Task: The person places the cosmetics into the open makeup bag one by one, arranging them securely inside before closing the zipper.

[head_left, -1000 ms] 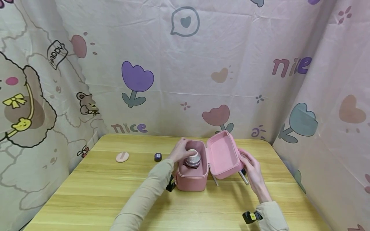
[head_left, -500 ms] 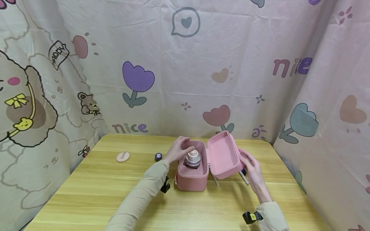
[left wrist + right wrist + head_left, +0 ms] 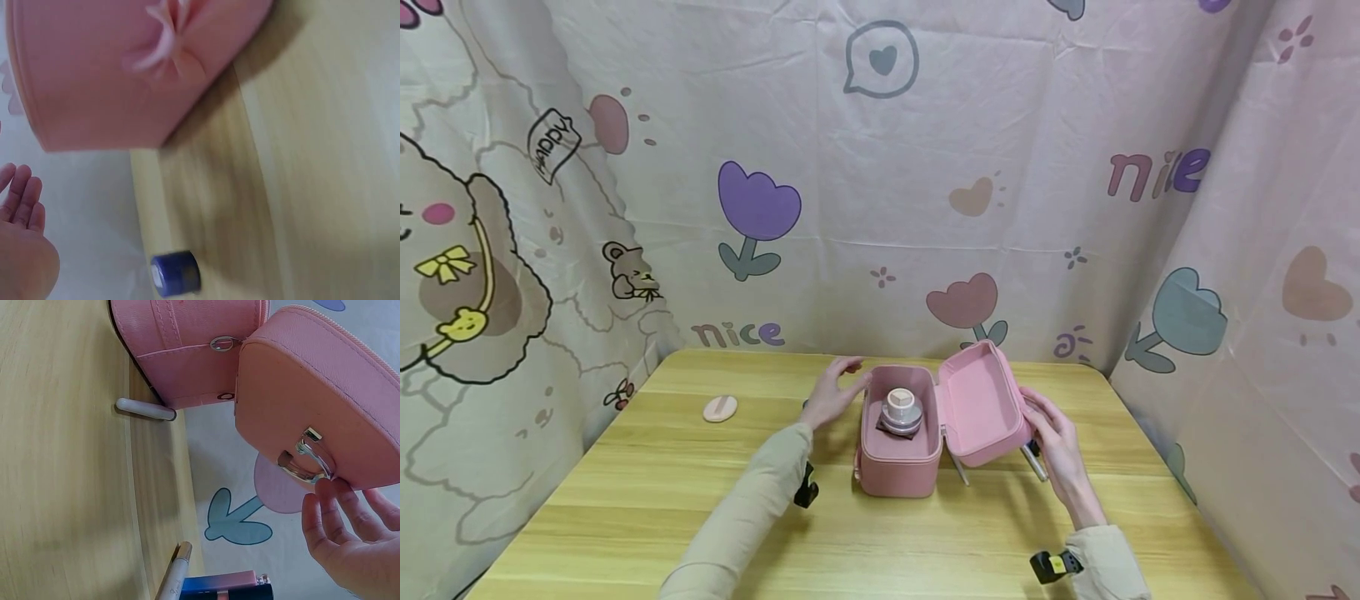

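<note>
A pink cosmetic case (image 3: 898, 477) stands open on the table, its lid (image 3: 979, 404) swung out to the right. Inside sits a small stack: a clear round container topped by a pale, white-rimmed piece (image 3: 901, 407). My left hand (image 3: 833, 396) is just left of the case, fingers loosely extended, holding nothing. Beneath it, a small dark blue jar (image 3: 175, 274) lies on the table, mostly covered by the hand in the head view. My right hand (image 3: 1054, 433) holds the lid at its outer edge; in the right wrist view its fingertips meet the lid near the metal-ended handle (image 3: 306, 462).
A pale powder puff (image 3: 720, 408) lies at the table's left. Under the lid is a thin white stick (image 3: 145, 409). Further right are a white tube with a gold end (image 3: 175, 575) and a pink-and-blue tube (image 3: 219, 582). A patterned curtain (image 3: 880, 167) hangs behind.
My left hand has let go of the stack inside the case and moved left, out over the rim. The right hand and the lid stay in place.
</note>
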The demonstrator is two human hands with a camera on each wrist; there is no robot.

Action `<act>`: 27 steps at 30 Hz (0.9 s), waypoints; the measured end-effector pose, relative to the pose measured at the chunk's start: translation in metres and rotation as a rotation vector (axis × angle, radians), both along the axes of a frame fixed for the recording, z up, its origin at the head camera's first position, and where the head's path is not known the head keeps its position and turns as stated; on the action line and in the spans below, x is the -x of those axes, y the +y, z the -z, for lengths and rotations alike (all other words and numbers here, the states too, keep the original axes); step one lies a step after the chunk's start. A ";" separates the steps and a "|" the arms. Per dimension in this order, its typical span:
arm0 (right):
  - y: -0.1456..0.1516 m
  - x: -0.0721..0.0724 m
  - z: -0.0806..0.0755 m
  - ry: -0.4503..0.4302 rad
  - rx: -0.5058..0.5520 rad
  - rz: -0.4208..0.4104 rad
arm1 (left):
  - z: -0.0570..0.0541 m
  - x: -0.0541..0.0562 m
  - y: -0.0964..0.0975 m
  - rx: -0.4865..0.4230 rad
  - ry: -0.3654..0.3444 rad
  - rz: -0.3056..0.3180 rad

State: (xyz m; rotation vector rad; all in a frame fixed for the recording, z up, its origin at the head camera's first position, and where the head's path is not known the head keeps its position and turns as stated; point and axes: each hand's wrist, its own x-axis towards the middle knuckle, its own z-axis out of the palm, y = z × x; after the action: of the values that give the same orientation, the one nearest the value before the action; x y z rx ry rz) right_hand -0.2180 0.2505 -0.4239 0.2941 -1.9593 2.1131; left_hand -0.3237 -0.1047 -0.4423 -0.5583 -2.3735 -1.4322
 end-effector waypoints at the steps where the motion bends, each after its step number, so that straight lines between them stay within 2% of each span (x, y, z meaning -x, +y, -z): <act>1: 0.000 0.000 0.000 0.001 0.001 0.000 | 0.001 0.000 -0.003 -0.001 0.000 -0.014; 8: 0.001 0.000 0.001 0.008 0.004 -0.001 | 0.013 0.002 -0.028 -0.023 -0.052 -0.088; 15: 0.001 0.000 0.001 0.008 0.007 0.001 | 0.021 -0.001 -0.045 0.041 -0.146 -0.159; 22: 0.001 0.000 0.001 0.001 0.001 -0.006 | 0.029 -0.006 -0.060 0.104 -0.229 -0.200; 27: 0.001 0.000 0.001 0.004 -0.001 -0.009 | 0.033 -0.010 -0.067 0.132 -0.259 -0.221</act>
State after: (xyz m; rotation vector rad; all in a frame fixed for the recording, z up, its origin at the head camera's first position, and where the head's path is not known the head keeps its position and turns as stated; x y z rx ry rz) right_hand -0.2185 0.2519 -0.4254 0.3077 -1.9612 2.1156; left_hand -0.3141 -0.1717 -0.4754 -0.1388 -2.6469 -1.3250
